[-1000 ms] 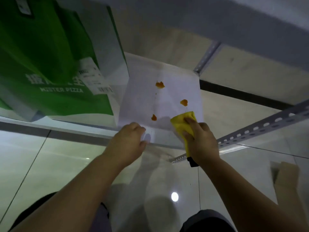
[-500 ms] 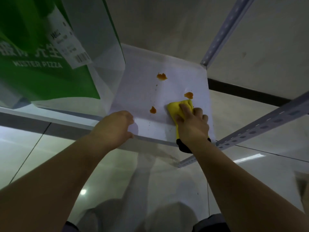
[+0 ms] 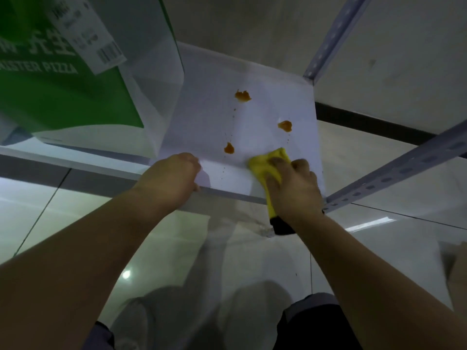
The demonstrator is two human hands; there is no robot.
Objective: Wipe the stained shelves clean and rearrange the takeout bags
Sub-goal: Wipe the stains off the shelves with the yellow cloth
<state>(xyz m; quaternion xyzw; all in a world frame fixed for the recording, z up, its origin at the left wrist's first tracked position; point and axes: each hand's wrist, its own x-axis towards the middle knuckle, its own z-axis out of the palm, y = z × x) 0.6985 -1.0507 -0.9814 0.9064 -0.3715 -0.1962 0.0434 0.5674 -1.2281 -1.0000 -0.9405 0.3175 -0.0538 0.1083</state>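
Three orange stains dot the white shelf, none wiped yet: one near the shelf's back, one toward its right side, one close to its front edge. The right hand presses a yellow cloth onto the shelf's front right corner, fingers curled over it, just short of the nearest stains. The cloth's tail (it ends in something dark) hangs below the shelf's front edge. The left hand grips that front edge, fingers curled on top, probably to steady it. A green Mister Pizza takeout bag stands on the shelf's left part, clear of the stains.

The blobs look thick, so one flat sweep would likely smear them across the shelf rather than lift them. A leftward stroke could push residue against the bag's base. The fine specks between the stains are easy to miss, and the dangling tail may drag dirt over the shelf's edge.
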